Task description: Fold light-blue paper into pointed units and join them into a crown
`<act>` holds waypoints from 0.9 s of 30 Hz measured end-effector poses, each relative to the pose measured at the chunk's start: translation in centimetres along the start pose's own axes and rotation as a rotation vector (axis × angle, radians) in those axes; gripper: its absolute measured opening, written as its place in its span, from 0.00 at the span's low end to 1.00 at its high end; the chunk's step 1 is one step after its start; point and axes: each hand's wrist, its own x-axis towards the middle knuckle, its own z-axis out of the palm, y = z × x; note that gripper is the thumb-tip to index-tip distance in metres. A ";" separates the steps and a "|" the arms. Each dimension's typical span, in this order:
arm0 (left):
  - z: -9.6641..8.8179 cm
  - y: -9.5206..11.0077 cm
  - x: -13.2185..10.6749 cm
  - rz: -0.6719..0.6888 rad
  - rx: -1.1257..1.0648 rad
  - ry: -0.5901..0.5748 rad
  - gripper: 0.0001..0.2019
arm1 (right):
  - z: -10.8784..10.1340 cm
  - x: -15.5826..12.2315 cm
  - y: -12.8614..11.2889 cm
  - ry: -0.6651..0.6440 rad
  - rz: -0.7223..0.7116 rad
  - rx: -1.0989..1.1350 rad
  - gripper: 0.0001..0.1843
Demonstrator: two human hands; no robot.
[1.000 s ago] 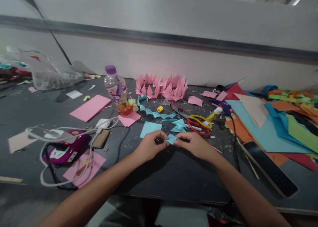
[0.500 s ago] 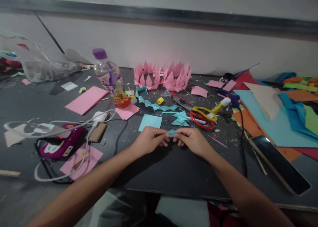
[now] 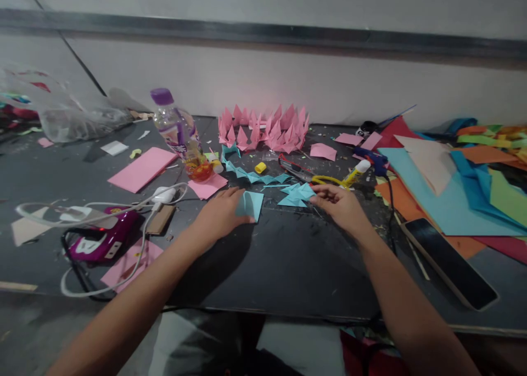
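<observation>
Right hand [image 3: 340, 207] pinching a folded light-blue paper piece [image 3: 307, 191].
Left of that pinch, the left hand [image 3: 218, 215] touches a flat light-blue paper square [image 3: 256, 205]; its grip is unclear.

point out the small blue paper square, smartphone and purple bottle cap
Small blue paper square [image 3: 252, 205]: head view, uncovered right part
Smartphone [image 3: 450, 263]: head view, screen centre
Purple bottle cap [image 3: 162, 96]: head view, side wall

From lower centre, the bench [image 3: 284, 277] leaves a way between the left hand [image 3: 220, 214] and right hand [image 3: 340, 206]. The plastic bottle [image 3: 177, 132] stands tall left of centre, and the spiky pink paper ring [image 3: 284, 135] blocks the upper centre.
</observation>
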 end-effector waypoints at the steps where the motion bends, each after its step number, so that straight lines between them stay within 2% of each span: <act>1: -0.1 -0.3 0.1 0.028 0.044 -0.041 0.27 | 0.1 -0.1 0.0 -0.065 0.004 -0.013 0.20; 3: -0.2 -0.5 0.5 0.073 0.088 -0.108 0.27 | 0.5 -0.5 -0.2 -0.174 0.018 -0.077 0.17; 5: -0.5 -0.3 0.9 0.078 0.102 -0.135 0.25 | 0.8 -0.7 -0.3 -0.200 -0.006 -0.179 0.15; 7: -0.9 -0.1 1.4 0.052 0.112 -0.134 0.21 | 1.0 -0.9 -0.4 -0.133 -0.094 -0.286 0.14; 10: -1.5 0.6 1.9 -0.009 0.090 -0.088 0.14 | 1.3 -1.1 -0.9 0.058 -0.223 -0.368 0.15; 12: -1.5 1.3 2.0 -0.012 -0.005 -0.042 0.15 | 1.8 -1.6 -1.5 0.105 -0.208 -0.324 0.16; 15: -0.9 2.9 1.7 0.083 -0.233 0.005 0.22 | 3.2 -2.5 -2.3 -0.105 -0.034 -0.068 0.18; 18: 0.0 4.1 1.2 0.180 -0.432 -0.017 0.27 | 4.2 -3.0 -2.8 -0.254 0.023 0.171 0.15; 20: 0.5 4.4 1.0 0.125 -0.581 -0.034 0.32 | 4.2 -3.1 -2.8 -0.322 0.056 0.155 0.11; 23: 1.1 3.8 1.0 -0.067 -0.885 -0.097 0.36 | 3.5 -2.9 -2.7 -0.418 0.118 0.106 0.08; 25: 1.3 3.1 1.2 -0.158 -1.045 -0.146 0.35 | 3.0 -2.8 -2.6 -0.427 0.136 0.091 0.08; 27: 1.5 2.7 1.3 -0.178 -1.113 -0.206 0.27 | 2.8 -2.7 -2.4 -0.408 0.138 0.058 0.09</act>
